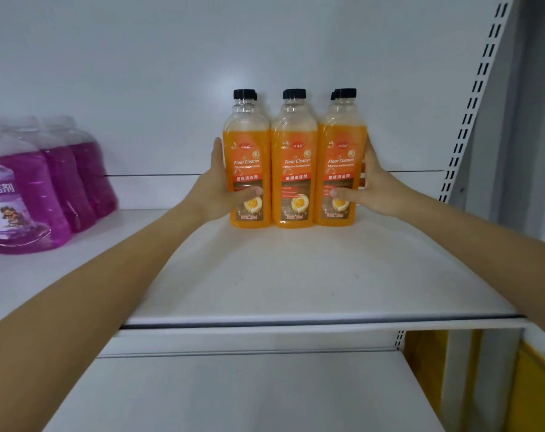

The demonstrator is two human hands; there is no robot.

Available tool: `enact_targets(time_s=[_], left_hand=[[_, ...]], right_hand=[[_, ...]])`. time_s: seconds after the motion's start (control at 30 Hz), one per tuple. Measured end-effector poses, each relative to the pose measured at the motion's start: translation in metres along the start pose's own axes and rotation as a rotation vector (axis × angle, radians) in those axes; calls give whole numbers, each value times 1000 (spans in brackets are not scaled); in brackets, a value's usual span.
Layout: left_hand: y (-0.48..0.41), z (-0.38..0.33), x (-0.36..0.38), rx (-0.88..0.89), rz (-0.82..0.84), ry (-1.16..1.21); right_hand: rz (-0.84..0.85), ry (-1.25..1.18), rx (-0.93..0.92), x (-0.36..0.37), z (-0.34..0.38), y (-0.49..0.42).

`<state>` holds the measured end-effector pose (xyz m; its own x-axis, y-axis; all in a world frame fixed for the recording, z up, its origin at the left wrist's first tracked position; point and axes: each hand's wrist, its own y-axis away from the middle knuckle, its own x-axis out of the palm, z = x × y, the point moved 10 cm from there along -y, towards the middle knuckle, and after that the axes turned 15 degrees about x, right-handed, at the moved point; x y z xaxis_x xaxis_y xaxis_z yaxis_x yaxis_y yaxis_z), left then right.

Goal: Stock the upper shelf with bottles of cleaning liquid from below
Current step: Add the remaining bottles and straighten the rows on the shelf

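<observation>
Left hand (216,194) and right hand (374,188) reach across the white metal upper shelf (296,275) to frame centre, gripping between them the upright film-wrapped pack of orange floor-cleaner bottles (294,169), thumbs across its front, both equally near.

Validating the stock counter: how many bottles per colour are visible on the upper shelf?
Orange floor cleaner bottles: 5 (3 in front, at least 2 more caps behind)
Purple bottles: 3 (blurred, cut off by the frame edge)
Total: 8 visible; more may be hidden.
</observation>
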<state>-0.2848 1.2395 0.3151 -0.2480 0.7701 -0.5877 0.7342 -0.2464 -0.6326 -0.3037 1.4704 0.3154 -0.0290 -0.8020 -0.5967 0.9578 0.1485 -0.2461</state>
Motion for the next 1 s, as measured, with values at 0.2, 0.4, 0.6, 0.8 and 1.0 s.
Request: enact_targets(time_s=[0.2,0.4,0.6,0.8,1.0], left_hand=[[13,-72,-11,546,-129,-921],[17,-82,36,874,95,-1391],[15,-72,37,855,95,-1427],[16,-70,37,851,77,-1436],[20,-67,32,869,37,-1443]], right_hand=[[-262,389,-78,-20,11,17],[-216,631,-329,-14,22,27],[-154,620,-395,-8,21,18],[-235,746,-436,-5,23,20],[-438,923,-598,0,23,36]])
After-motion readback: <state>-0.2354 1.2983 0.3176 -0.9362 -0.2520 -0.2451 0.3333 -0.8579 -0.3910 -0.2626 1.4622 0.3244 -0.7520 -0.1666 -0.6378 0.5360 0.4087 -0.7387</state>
